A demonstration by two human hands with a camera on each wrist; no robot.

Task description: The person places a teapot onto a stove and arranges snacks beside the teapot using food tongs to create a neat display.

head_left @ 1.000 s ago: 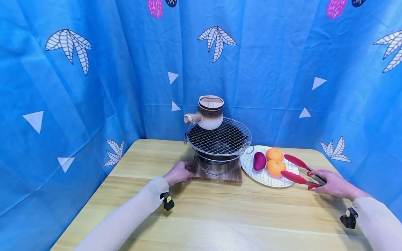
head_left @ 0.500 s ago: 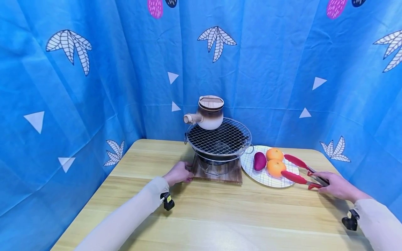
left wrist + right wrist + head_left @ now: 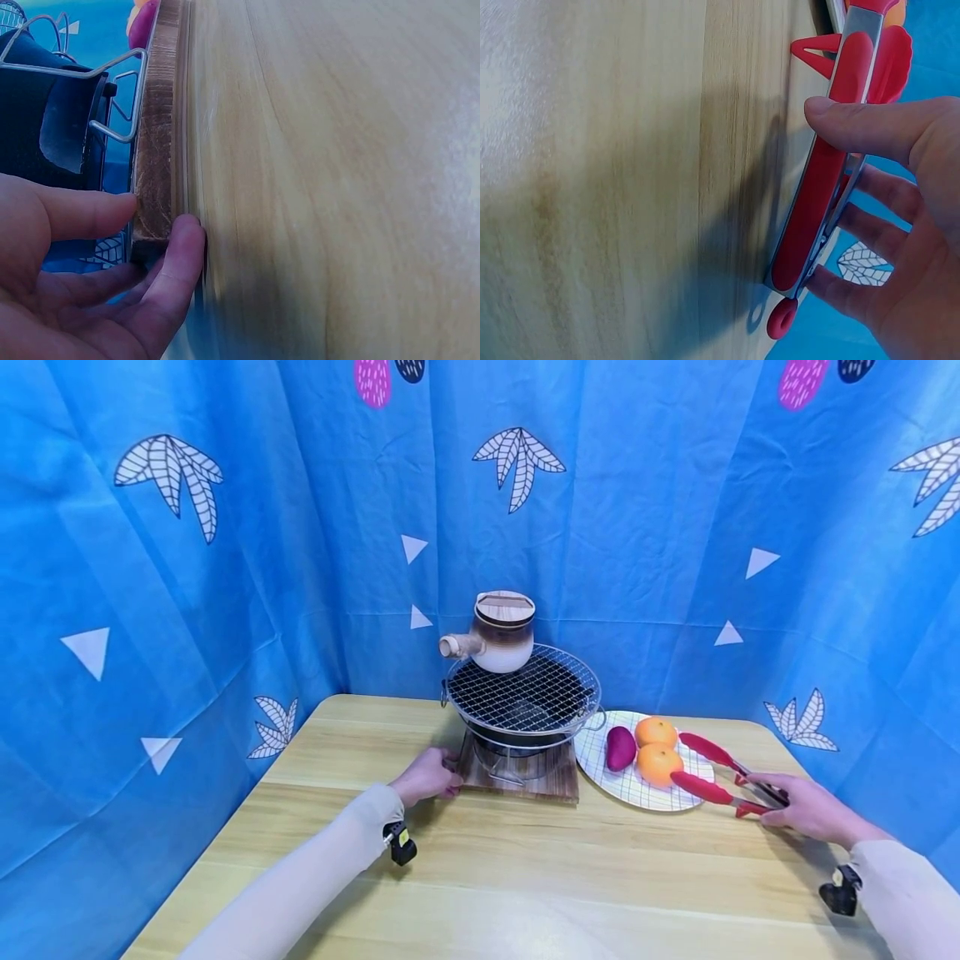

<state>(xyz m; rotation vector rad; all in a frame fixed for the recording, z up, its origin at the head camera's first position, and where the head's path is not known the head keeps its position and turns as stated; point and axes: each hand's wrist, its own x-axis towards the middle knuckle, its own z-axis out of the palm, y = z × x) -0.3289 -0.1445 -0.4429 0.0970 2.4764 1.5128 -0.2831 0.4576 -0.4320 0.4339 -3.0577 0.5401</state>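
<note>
At the left corner of a dark wooden board [image 3: 558, 787], my left hand [image 3: 429, 774] pinches the edge; in the left wrist view the thumb is on top and the fingers curl below. On that board stands a round grill with a wire rack [image 3: 532, 697]. My right hand [image 3: 813, 810] holds red-tipped tongs [image 3: 814, 202], thumb on one arm and fingers round the other. The spread tong tips lie over the right side of a checked plate [image 3: 626, 790], beside two oranges [image 3: 659, 765]. A purple sweet potato [image 3: 620, 749] lies left of the oranges.
A brown-and-white pot [image 3: 502, 647] with a wooden lid and side handle stands at the back of the rack, its handle pointing left. The light wooden table [image 3: 480, 877] ends at a blue curtain [image 3: 637, 552] behind and along both sides.
My right hand has shifted slightly right along with the tongs' handle end, the tips staying beside the oranges. The left hand keeps its place on the board.
</note>
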